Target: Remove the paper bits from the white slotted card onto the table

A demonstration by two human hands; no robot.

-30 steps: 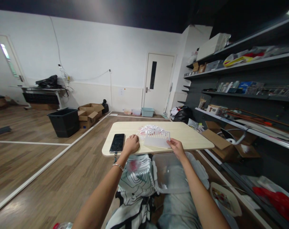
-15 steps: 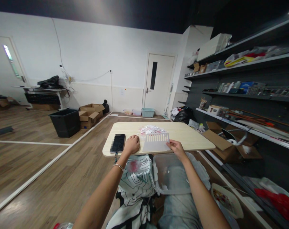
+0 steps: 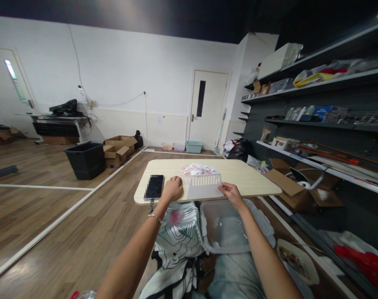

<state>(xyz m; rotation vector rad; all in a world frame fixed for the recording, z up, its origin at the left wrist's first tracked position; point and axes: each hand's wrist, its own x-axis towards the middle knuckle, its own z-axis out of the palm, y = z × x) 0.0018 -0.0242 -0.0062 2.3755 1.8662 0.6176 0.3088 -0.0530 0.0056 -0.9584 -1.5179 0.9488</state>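
Observation:
On the pale table (image 3: 251, 176), my left hand (image 3: 173, 188) lies with its fingers curled under, beside a dark phone (image 3: 154, 185). Whatever its fingertips may hold is hidden. My right hand (image 3: 230, 192) pinches the right edge of a white plastic sheet (image 3: 204, 191) that has a row of slots along its far edge. The sheet is at the table's near edge, between my hands. Just beyond it sits a pile of small white paper-like scraps (image 3: 199, 168), some with a pinkish tint.
A clear plastic bin (image 3: 223, 245) is below the table's near edge, above my legs. On the floor at right stands a pale tub (image 3: 313, 270) of small mixed pieces. Shelves (image 3: 329, 126) line the right wall. A black bin (image 3: 86, 162) stands at left.

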